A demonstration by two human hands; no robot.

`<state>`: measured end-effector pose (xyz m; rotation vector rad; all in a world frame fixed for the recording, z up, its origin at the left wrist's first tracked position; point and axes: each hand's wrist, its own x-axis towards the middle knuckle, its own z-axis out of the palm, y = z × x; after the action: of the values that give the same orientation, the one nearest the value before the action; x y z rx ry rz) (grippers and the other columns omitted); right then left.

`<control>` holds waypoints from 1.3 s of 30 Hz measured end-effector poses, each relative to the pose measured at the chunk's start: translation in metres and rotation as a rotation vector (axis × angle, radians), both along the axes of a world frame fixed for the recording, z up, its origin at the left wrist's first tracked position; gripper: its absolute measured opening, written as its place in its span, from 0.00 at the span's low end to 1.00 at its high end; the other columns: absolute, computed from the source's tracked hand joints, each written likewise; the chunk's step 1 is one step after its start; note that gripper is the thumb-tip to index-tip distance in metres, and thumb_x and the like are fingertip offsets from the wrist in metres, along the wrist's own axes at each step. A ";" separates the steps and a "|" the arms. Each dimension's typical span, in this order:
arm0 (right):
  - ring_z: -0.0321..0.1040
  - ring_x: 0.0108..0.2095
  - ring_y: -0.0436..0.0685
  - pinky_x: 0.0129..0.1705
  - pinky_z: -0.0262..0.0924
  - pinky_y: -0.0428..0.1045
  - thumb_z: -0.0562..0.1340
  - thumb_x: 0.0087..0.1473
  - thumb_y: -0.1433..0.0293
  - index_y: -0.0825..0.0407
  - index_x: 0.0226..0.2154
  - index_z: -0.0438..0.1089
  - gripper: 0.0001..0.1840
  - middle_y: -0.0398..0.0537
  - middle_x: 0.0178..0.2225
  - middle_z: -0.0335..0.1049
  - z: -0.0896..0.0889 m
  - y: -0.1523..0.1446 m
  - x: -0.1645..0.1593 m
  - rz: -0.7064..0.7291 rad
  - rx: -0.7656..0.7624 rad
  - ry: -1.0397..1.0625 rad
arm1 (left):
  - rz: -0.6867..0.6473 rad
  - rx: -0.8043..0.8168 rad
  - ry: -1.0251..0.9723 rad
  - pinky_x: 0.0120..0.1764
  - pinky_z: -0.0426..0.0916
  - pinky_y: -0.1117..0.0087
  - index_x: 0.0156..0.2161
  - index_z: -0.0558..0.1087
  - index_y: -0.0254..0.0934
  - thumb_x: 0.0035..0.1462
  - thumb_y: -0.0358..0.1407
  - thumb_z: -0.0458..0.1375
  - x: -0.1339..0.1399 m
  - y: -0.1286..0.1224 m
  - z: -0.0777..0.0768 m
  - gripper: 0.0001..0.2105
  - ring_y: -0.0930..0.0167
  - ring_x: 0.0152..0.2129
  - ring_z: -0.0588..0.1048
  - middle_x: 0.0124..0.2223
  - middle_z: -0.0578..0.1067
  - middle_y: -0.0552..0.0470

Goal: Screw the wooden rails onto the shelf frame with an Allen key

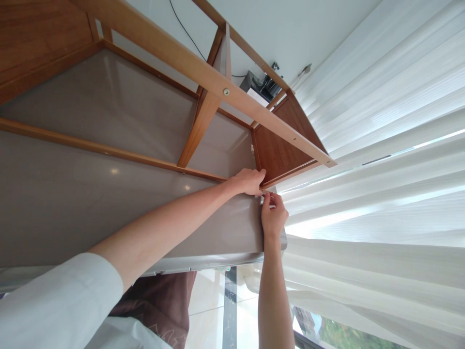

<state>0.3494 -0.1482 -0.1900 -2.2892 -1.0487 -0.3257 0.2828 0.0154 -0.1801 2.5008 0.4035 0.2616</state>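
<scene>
A wooden frame (160, 55) with brown end panels stands on a grey glossy tabletop (65, 208). My left hand (250, 181) is closed around the end of its lower rail (109, 149), at the near corner beside the right end panel (281, 135). Just below that corner, my right hand (274, 213) has thumb and fingers pinched together near the rail's end. A thin, small piece shows between the two hands, too small to name. A round metal bolt head (226, 91) sits in the upper rail.
Behind the frame, a black device (263, 87) and a dark cable (185, 31) are near the pale wall. White curtains (381, 194) hang close on the right. Brown cloth (160, 305) lies below the table's near edge, beside a light tiled floor (207, 300).
</scene>
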 end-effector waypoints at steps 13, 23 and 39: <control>0.71 0.31 0.56 0.35 0.57 0.48 0.50 0.65 0.56 0.50 0.41 0.73 0.21 0.48 0.34 0.77 -0.003 -0.002 0.000 0.027 -0.042 -0.114 | -0.002 -0.007 -0.004 0.40 0.71 0.62 0.51 0.63 0.37 0.49 0.45 0.60 -0.001 0.000 0.000 0.25 0.57 0.44 0.77 0.50 0.76 0.41; 0.73 0.37 0.57 0.38 0.59 0.48 0.50 0.66 0.59 0.50 0.46 0.72 0.20 0.50 0.40 0.77 -0.005 -0.001 -0.001 0.067 -0.077 -0.150 | -0.004 -0.017 0.000 0.43 0.70 0.61 0.52 0.62 0.38 0.50 0.46 0.59 -0.001 0.000 0.001 0.26 0.56 0.45 0.76 0.50 0.76 0.40; 0.73 0.35 0.56 0.36 0.59 0.47 0.48 0.66 0.59 0.51 0.44 0.73 0.21 0.50 0.37 0.77 -0.004 -0.002 0.000 0.037 -0.067 -0.154 | -0.004 0.001 -0.011 0.40 0.71 0.63 0.53 0.62 0.36 0.49 0.46 0.60 -0.001 0.000 -0.001 0.27 0.57 0.43 0.77 0.49 0.76 0.41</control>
<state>0.3496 -0.1497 -0.1944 -2.3301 -1.1938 -0.4641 0.2819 0.0155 -0.1809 2.5002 0.3942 0.2744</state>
